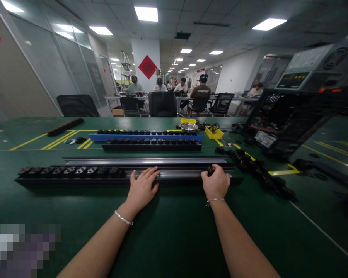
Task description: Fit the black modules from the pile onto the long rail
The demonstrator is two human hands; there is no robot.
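Dark strip [65, 126] lying slantwise at far left of green bench [168, 239]. Row of chunky black parts [69, 172] sitting in left half of long black rail [176, 176], nearest rail to me. Left hand [143, 185] palm-down around mid-rail, fingers loosely spread over near edge. Blue rail [147, 137] further back, black bits lined up along it. Yellow bin [214, 133] behind too. Right hand [217, 183] near rail's right end, fingers pinching small black part [210, 171] at channel. Jumbled black pieces [258, 170] beyond, then opened PC case [266, 127].
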